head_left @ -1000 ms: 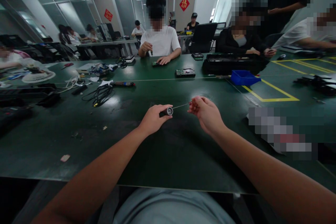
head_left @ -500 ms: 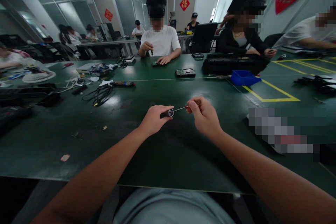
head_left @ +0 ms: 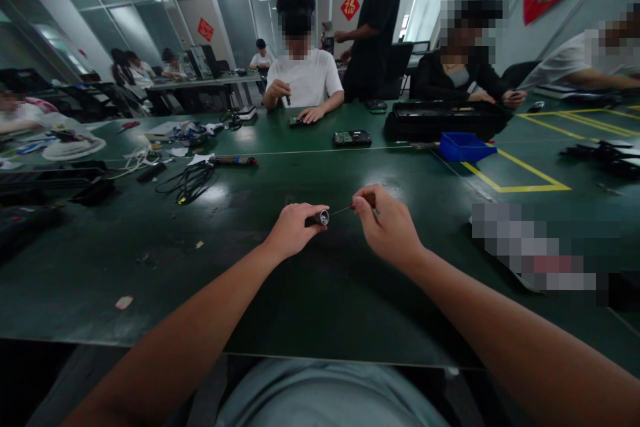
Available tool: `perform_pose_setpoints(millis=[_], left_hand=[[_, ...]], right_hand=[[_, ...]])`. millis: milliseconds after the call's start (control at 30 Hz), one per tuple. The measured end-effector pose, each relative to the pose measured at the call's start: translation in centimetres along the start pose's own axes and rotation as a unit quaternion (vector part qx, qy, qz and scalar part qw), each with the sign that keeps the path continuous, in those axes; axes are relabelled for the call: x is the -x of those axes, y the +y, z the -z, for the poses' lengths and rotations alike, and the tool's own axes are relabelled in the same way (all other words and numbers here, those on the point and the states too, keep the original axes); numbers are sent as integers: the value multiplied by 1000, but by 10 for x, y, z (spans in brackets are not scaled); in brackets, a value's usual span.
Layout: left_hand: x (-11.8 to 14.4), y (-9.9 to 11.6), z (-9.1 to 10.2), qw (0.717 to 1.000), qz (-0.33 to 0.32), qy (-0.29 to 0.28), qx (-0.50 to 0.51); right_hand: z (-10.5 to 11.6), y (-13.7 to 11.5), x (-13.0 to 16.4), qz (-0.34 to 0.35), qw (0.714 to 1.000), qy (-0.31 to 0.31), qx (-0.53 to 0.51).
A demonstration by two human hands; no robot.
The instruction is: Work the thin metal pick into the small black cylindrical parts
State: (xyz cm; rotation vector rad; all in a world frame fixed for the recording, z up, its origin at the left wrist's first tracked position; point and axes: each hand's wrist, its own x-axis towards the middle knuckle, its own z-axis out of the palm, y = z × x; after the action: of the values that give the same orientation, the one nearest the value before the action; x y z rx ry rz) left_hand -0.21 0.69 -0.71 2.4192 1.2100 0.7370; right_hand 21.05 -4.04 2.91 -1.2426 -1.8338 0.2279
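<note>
My left hand (head_left: 295, 229) is closed around a dark cylinder (head_left: 318, 218) with a silver-rimmed round end facing right. What kind of part it is, I cannot make out. My right hand (head_left: 386, 220) grips a screwdriver by its reddish handle, most of which the fingers hide. The screwdriver's thin shaft (head_left: 342, 211) points left at the cylinder's rimmed end. Whether its tip touches the cylinder or is just short of it, I cannot tell. Both hands are above the green table (head_left: 320, 307).
A power tool-like stick (head_left: 234, 161) and black cables (head_left: 190, 177) lie left of centre. Farther off are a hard drive (head_left: 352, 138), a blue bin (head_left: 465, 147) and a long black housing (head_left: 445, 121). A blurred-out packet (head_left: 525, 247) lies right. A co-worker (head_left: 303, 77) sits opposite.
My right hand has turned slightly around the screwdriver handle; the cylinder has barely moved. In the background, a standing person in black has moved left, behind the co-worker opposite.
</note>
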Motion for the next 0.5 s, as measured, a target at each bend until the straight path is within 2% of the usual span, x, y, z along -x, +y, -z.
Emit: perform_pose_setpoints(millis=[333,500], left_hand=[[0,-1,-2,1000,-23,-10,6],[0,-2,-3,1000,-16,-14,-12]], right_hand=[[-2,0,1,-18,999,-24,-36],[-2,1,-1,-1,999,-34,-10]])
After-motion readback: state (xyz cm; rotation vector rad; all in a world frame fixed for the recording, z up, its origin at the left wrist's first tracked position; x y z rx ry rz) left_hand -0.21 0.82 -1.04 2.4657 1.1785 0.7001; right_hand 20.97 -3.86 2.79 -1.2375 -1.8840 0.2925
